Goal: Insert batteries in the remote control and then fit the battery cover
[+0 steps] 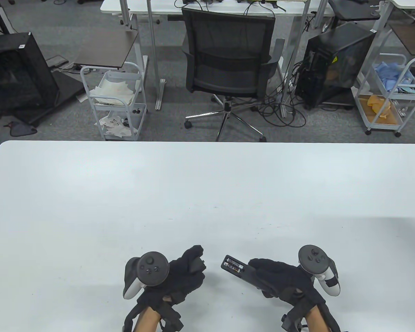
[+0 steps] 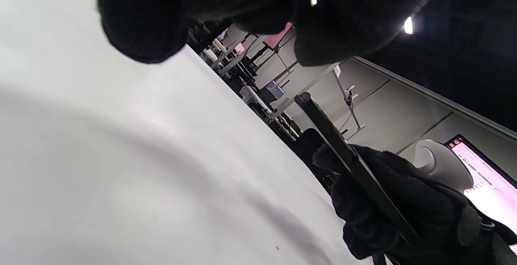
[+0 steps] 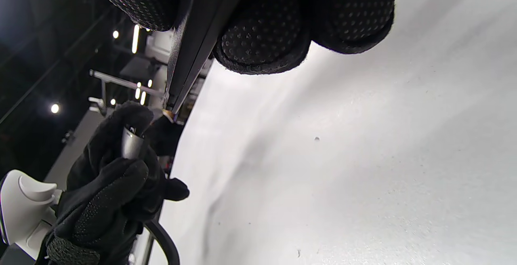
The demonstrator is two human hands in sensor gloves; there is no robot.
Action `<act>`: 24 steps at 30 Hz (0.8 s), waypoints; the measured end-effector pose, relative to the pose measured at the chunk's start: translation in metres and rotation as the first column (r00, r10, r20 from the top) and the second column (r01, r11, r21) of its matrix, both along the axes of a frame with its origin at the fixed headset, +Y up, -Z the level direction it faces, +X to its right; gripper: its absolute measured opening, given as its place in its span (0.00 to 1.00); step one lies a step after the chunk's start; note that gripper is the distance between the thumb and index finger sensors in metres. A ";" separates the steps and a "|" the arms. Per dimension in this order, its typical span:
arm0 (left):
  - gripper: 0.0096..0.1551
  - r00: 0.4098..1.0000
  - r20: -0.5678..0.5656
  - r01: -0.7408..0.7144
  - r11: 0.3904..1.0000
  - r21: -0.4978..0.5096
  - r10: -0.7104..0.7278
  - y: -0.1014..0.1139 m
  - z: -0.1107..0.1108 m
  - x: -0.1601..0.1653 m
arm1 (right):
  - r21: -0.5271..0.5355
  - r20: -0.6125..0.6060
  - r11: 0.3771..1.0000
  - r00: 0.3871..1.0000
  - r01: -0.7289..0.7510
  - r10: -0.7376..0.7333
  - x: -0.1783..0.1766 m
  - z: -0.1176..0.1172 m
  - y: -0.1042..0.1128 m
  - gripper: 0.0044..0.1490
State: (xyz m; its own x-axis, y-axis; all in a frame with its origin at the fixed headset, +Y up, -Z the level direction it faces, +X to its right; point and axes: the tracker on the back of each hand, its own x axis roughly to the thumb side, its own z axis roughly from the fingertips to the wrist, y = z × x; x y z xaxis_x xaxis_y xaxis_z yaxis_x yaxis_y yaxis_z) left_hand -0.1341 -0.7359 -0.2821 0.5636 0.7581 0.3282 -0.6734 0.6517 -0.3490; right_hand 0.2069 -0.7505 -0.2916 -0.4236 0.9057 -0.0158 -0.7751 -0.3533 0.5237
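Note:
My right hand [image 1: 263, 273] grips a black remote control [image 1: 240, 269] by its rear half and holds it just above the white table [image 1: 207, 193]. The remote's back faces up, with the battery compartment open and two batteries [image 1: 233, 265] lying in it. The remote also shows edge-on in the left wrist view [image 2: 343, 152] and the right wrist view [image 3: 202, 34]. My left hand [image 1: 195, 259] is a short way left of the remote, fingers curled around a small grey piece [image 3: 131, 144], seemingly the battery cover. Most of that piece is hidden by the glove.
The table's front edge lies close under both wrists. Beyond the far edge stand an office chair [image 1: 228, 62], two white trolleys [image 1: 116, 103] and computer towers on the floor.

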 end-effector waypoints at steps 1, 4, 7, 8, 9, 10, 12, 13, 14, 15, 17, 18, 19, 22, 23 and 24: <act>0.42 1.000 -0.005 0.008 1.000 -0.004 -0.008 0.000 0.000 0.000 | 0.000 -0.001 1.000 1.000 -0.001 0.001 0.000 0.000 0.000 0.34; 0.44 1.000 -0.014 0.028 0.999 -0.021 -0.028 0.000 0.000 0.000 | -0.003 -0.001 1.000 1.000 0.000 0.000 0.001 0.000 0.000 0.34; 0.47 0.998 -0.053 0.020 1.000 -0.014 -0.020 0.001 -0.001 -0.004 | -0.004 -0.004 1.000 1.000 -0.004 0.004 0.000 0.000 0.000 0.34; 0.47 0.998 -0.058 0.018 1.000 -0.014 -0.018 0.001 -0.001 -0.005 | -0.004 -0.005 1.000 1.000 -0.006 0.006 0.000 0.000 0.000 0.34; 0.47 0.998 -0.060 0.019 1.000 -0.010 -0.019 0.001 -0.001 -0.005 | -0.003 -0.007 1.000 1.000 -0.009 0.009 0.000 0.000 0.000 0.34; 0.47 0.997 -0.066 0.027 1.000 -0.007 -0.027 0.001 -0.001 -0.005 | -0.002 -0.008 1.000 1.000 -0.011 0.011 0.000 0.000 0.000 0.34; 0.47 0.997 -0.068 0.046 0.999 0.000 -0.046 0.001 -0.001 -0.004 | -0.001 -0.009 1.000 1.000 -0.012 0.012 0.000 0.000 -0.001 0.34; 0.47 0.997 -0.062 0.038 0.999 -0.005 -0.039 0.000 -0.001 -0.003 | -0.001 -0.008 1.000 1.000 -0.011 0.011 0.000 0.000 -0.001 0.34; 0.48 0.998 -0.049 0.030 0.999 -0.014 -0.031 0.000 -0.001 -0.002 | -0.001 -0.007 1.000 1.000 -0.010 0.010 0.000 0.000 -0.001 0.34; 0.48 0.998 -0.045 0.034 0.999 -0.020 -0.035 -0.001 -0.001 -0.001 | -0.002 -0.005 1.000 1.000 -0.008 0.008 0.000 0.000 -0.001 0.34; 0.48 0.997 -0.049 0.051 0.999 -0.007 -0.051 -0.001 -0.001 0.000 | 0.000 -0.002 1.000 1.000 -0.006 0.006 0.000 0.000 0.000 0.34; 0.47 0.998 -0.047 0.047 0.999 -0.001 -0.047 -0.002 0.000 0.001 | 0.001 -0.001 1.000 1.000 -0.005 0.005 0.000 0.000 0.000 0.34; 0.46 0.998 -0.028 0.051 0.999 -0.005 -0.051 -0.004 -0.001 0.002 | 0.002 -0.002 1.000 1.000 -0.004 0.004 0.000 0.000 0.000 0.34; 0.43 0.996 -0.028 0.082 0.996 0.016 -0.082 -0.005 0.000 0.005 | 0.004 -0.003 1.000 1.000 -0.006 0.006 0.000 0.000 -0.001 0.34; 0.43 0.995 -0.033 0.096 0.995 0.021 -0.096 -0.005 0.001 0.006 | 0.004 -0.003 1.000 1.000 -0.006 0.006 0.000 0.000 -0.001 0.34; 0.43 0.994 -0.027 0.103 0.994 0.025 -0.103 -0.005 0.001 0.006 | 0.005 -0.003 1.000 1.000 -0.006 0.006 0.000 0.000 -0.001 0.34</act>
